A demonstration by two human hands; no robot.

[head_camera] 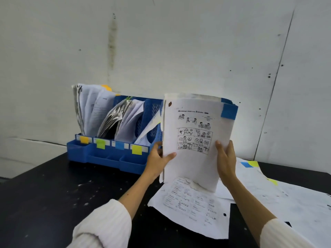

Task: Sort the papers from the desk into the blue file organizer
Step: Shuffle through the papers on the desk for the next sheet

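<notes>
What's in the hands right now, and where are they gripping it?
Both hands, left and right, hold an upright stack of papers by its lower side edges.

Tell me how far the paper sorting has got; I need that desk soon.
Partly done. The blue file organizer already holds papers in its left slots. Both the left hand and right hand hold an upright stack with a blue tab. Loose sheets still lie on the desk.

Soft even daylight, faint shadows, slight blur, wide-angle bending at edges
</notes>
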